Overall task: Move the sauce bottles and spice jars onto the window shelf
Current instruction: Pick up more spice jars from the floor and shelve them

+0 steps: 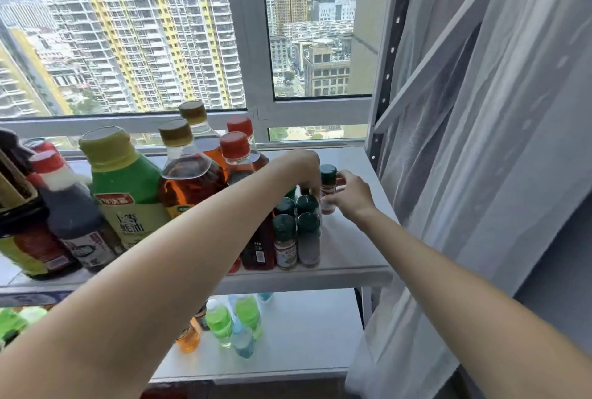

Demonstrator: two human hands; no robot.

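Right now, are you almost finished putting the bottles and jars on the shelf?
Nearly, it seems. Done: big bottles and a block of green-capped jars already stand on the shelf. In hand: the right hand holds one more jar beside the block, while the left hand reaches over the jars; its grip is hidden. Left: I can't see any others still waiting.

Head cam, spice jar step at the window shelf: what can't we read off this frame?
- Left hand fingertips: head view, curled down behind the back rows of spice jars; whether they hold a jar is hidden.
- Jar count: the left forearm covers part of the cluster.
- Label of the jar held by the right hand: too small and blurred.
- Dark bottle at far left: cut off by the frame edge.
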